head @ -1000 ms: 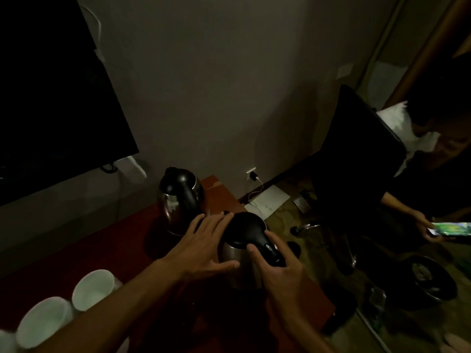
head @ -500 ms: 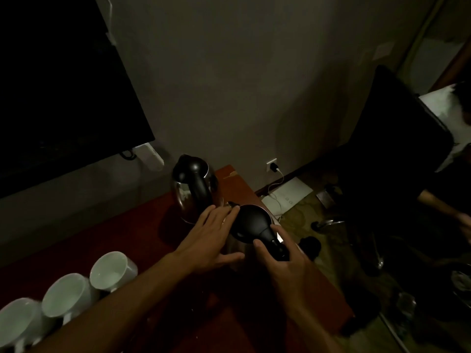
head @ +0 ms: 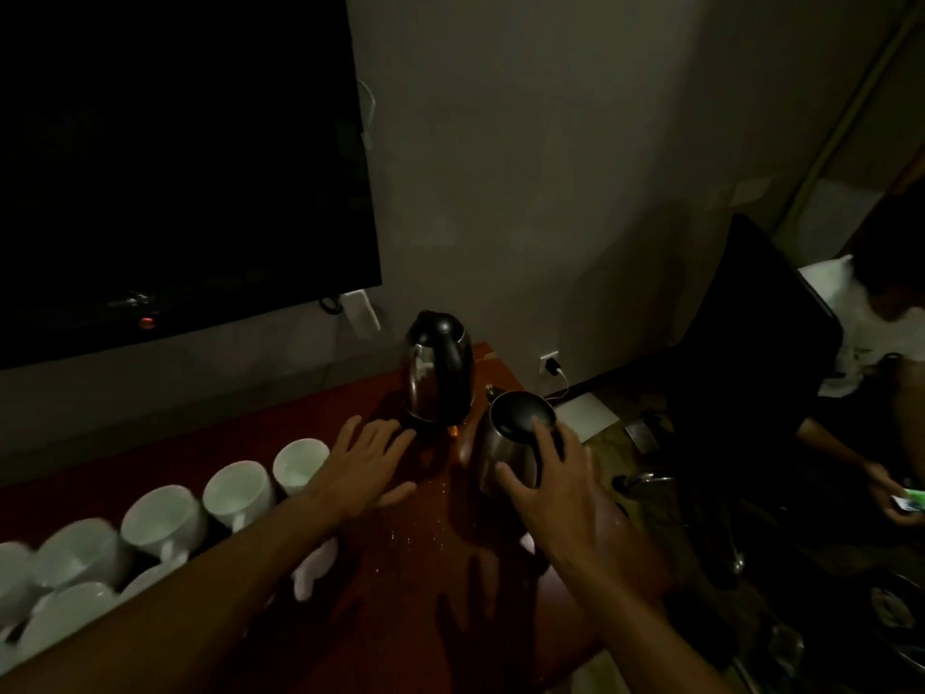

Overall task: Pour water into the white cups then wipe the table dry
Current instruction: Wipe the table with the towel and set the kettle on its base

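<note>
Two steel kettles with black lids stand at the far right end of the dark red table (head: 250, 433). My right hand (head: 550, 485) grips the black handle of the near kettle (head: 505, 443), which stands upright. The far kettle (head: 438, 373) sits behind it on its base. My left hand (head: 373, 460) hovers with fingers spread over the table, left of both kettles, holding nothing. Several white cups (head: 238, 493) stand in rows along the left side; my left forearm covers part of the front row. Water droplets (head: 415, 525) glisten on the table between my arms.
A large dark screen (head: 175, 167) hangs on the wall above the table. To the right, a seated person (head: 871, 343) in a black chair (head: 751, 343) holds a phone. A wall socket (head: 549, 362) and a sheet of paper (head: 585, 415) lie past the table's end.
My left hand has come off the near kettle and moved left over the table. My right hand stays on the handle. The view has swung left, showing more cups.
</note>
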Action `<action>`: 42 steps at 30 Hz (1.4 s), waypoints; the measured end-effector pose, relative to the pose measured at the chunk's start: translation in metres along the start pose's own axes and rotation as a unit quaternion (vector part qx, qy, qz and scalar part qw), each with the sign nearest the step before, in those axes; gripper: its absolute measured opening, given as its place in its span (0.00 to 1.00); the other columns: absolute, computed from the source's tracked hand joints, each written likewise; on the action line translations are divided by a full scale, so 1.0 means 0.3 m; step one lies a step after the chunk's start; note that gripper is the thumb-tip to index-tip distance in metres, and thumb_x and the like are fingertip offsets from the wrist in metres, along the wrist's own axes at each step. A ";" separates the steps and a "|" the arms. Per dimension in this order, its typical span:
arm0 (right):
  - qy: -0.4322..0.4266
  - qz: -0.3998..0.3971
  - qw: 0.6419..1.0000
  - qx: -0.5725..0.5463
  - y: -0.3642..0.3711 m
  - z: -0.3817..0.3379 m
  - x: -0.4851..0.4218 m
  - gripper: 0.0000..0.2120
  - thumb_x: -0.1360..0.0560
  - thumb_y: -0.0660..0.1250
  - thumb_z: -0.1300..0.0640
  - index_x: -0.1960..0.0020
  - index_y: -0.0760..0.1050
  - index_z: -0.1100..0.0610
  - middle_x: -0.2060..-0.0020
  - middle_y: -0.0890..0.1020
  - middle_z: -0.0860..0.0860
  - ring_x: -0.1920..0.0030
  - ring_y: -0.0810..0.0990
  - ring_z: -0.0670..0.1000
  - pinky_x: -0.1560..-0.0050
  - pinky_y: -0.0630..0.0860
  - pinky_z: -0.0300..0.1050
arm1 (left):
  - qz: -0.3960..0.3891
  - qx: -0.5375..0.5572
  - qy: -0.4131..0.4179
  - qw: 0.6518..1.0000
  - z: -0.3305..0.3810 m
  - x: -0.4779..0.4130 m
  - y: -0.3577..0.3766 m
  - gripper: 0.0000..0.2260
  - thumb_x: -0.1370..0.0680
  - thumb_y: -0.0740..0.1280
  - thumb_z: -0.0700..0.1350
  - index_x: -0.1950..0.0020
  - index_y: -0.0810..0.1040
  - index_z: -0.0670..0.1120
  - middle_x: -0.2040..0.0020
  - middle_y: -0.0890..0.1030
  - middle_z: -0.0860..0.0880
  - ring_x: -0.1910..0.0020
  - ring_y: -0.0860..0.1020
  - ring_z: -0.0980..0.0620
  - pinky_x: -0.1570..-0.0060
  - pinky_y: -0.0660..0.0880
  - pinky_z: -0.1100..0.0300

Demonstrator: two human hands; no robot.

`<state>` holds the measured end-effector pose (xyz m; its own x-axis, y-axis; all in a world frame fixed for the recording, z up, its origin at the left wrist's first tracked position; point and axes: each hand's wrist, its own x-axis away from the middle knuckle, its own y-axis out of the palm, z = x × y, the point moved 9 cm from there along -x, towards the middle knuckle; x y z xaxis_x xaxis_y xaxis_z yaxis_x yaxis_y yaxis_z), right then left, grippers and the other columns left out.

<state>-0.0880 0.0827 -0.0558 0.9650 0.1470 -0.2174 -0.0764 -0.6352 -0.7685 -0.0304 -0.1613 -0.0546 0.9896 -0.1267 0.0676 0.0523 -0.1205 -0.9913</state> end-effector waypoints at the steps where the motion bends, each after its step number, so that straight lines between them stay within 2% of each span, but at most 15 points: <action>1: -0.019 -0.028 0.999 0.012 0.011 -0.054 0.024 0.37 0.27 0.65 0.33 0.22 0.59 0.42 0.24 0.59 0.50 0.24 0.56 0.55 0.27 0.64 0.61 | 0.002 -0.005 -0.012 1.000 -0.027 0.062 -0.014 0.33 0.18 0.51 0.64 0.18 0.51 0.48 0.20 0.57 0.44 0.21 0.54 0.46 0.23 0.43 0.44; 4: -0.037 -0.085 0.996 0.003 0.047 -0.174 0.113 0.36 0.26 0.64 0.33 0.22 0.56 0.39 0.21 0.57 0.49 0.22 0.52 0.56 0.23 0.54 0.62 | 0.027 0.028 -0.055 0.998 -0.108 0.256 -0.057 0.32 0.18 0.55 0.63 0.19 0.54 0.48 0.20 0.58 0.45 0.21 0.55 0.46 0.24 0.43 0.45; 7: -0.094 -0.103 0.990 0.029 0.072 -0.320 0.205 0.35 0.24 0.62 0.33 0.21 0.56 0.40 0.21 0.58 0.49 0.21 0.51 0.51 0.21 0.44 0.55 | 0.029 0.038 -0.100 0.994 -0.180 0.477 -0.080 0.33 0.19 0.57 0.63 0.18 0.53 0.50 0.20 0.58 0.47 0.21 0.55 0.48 0.24 0.44 0.46; 9: -0.119 -0.116 0.985 0.039 0.097 -0.411 0.260 0.35 0.24 0.61 0.33 0.21 0.56 0.41 0.20 0.58 0.49 0.21 0.51 0.50 0.21 0.41 0.53 | 0.015 0.028 -0.137 0.990 -0.231 0.621 -0.076 0.34 0.19 0.55 0.64 0.18 0.49 0.51 0.19 0.55 0.47 0.21 0.53 0.49 0.23 0.44 0.45; 13: -0.166 -0.140 0.975 0.046 0.167 -0.599 0.369 0.35 0.24 0.59 0.32 0.21 0.56 0.41 0.20 0.57 0.49 0.20 0.52 0.51 0.22 0.42 0.53 | -0.009 0.007 -0.210 0.978 -0.322 0.880 -0.081 0.34 0.18 0.53 0.64 0.18 0.45 0.51 0.19 0.53 0.47 0.20 0.51 0.47 0.23 0.43 0.44; 19: -0.240 -0.198 0.950 0.027 0.282 -0.827 0.521 0.34 0.23 0.60 0.33 0.21 0.59 0.44 0.21 0.61 0.50 0.21 0.55 0.51 0.21 0.47 0.55 | -0.006 0.017 -0.308 0.951 -0.403 1.243 -0.058 0.34 0.18 0.54 0.64 0.18 0.48 0.50 0.19 0.55 0.46 0.21 0.53 0.46 0.23 0.46 0.43; 22: -0.275 -0.223 0.935 0.024 0.347 -0.908 0.600 0.33 0.23 0.62 0.34 0.22 0.61 0.44 0.22 0.63 0.50 0.22 0.58 0.51 0.22 0.51 0.56 | 0.032 0.036 -0.336 0.940 -0.398 1.401 -0.047 0.34 0.19 0.59 0.62 0.19 0.55 0.47 0.22 0.61 0.42 0.22 0.57 0.43 0.25 0.49 0.41; 24: -0.299 -0.234 0.925 0.012 0.389 -0.955 0.656 0.32 0.23 0.64 0.37 0.23 0.63 0.46 0.24 0.67 0.51 0.24 0.62 0.52 0.24 0.56 0.58 | 0.031 0.036 -0.358 0.933 -0.388 1.495 -0.022 0.32 0.19 0.59 0.61 0.19 0.58 0.46 0.23 0.64 0.41 0.24 0.61 0.42 0.25 0.51 0.41; 26: -0.308 -0.250 0.918 -0.014 0.432 -0.989 0.709 0.31 0.24 0.66 0.38 0.24 0.65 0.47 0.26 0.69 0.51 0.26 0.65 0.53 0.25 0.58 0.58 | -0.005 0.008 -0.385 0.923 -0.382 1.582 0.023 0.32 0.18 0.55 0.63 0.19 0.56 0.47 0.23 0.63 0.42 0.24 0.60 0.43 0.25 0.51 0.42; 29: -0.336 -0.282 0.899 -0.004 0.519 -1.013 0.795 0.31 0.24 0.66 0.38 0.24 0.65 0.46 0.25 0.69 0.51 0.25 0.63 0.52 0.24 0.55 0.57 | -0.067 -0.024 -0.397 0.915 -0.349 1.684 0.106 0.33 0.18 0.49 0.65 0.18 0.50 0.48 0.22 0.61 0.44 0.24 0.59 0.45 0.25 0.51 0.43; 32: -0.344 -0.313 0.885 0.013 0.605 -1.014 0.864 0.33 0.25 0.66 0.36 0.23 0.64 0.46 0.25 0.68 0.52 0.23 0.62 0.53 0.23 0.52 0.56 | -0.099 -0.027 -0.402 0.910 -0.306 1.752 0.164 0.33 0.18 0.50 0.64 0.18 0.50 0.48 0.21 0.59 0.43 0.22 0.58 0.45 0.25 0.48 0.43; 34: -0.364 -0.321 0.874 0.016 0.647 -1.020 0.917 0.34 0.25 0.66 0.36 0.23 0.65 0.47 0.25 0.69 0.52 0.24 0.64 0.53 0.23 0.55 0.56 | -0.129 -0.030 -0.410 0.902 -0.277 1.792 0.203 0.33 0.18 0.51 0.64 0.18 0.50 0.48 0.21 0.58 0.44 0.23 0.58 0.46 0.25 0.47 0.43; 38: -0.391 -0.344 0.853 0.030 0.728 -1.016 1.019 0.34 0.24 0.63 0.35 0.23 0.64 0.48 0.25 0.69 0.53 0.24 0.63 0.53 0.24 0.56 0.56 | -0.168 -0.025 -0.418 0.892 -0.250 1.848 0.271 0.32 0.18 0.50 0.63 0.18 0.50 0.48 0.21 0.58 0.43 0.23 0.58 0.44 0.25 0.48 0.44; 42: -0.412 -0.366 0.833 0.053 0.799 -1.017 1.115 0.32 0.23 0.61 0.36 0.22 0.63 0.48 0.25 0.69 0.51 0.24 0.62 0.51 0.24 0.55 0.54 | -0.173 -0.017 -0.410 0.895 -0.248 1.865 0.336 0.32 0.19 0.51 0.64 0.19 0.53 0.49 0.23 0.61 0.43 0.25 0.60 0.43 0.26 0.51 0.44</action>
<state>0.2931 -0.2515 -0.1291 0.2673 0.9632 0.0264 0.3924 -0.0838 -0.9159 0.5187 -0.3176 -0.1083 0.6815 0.6876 0.2506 0.3838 -0.0441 -0.9224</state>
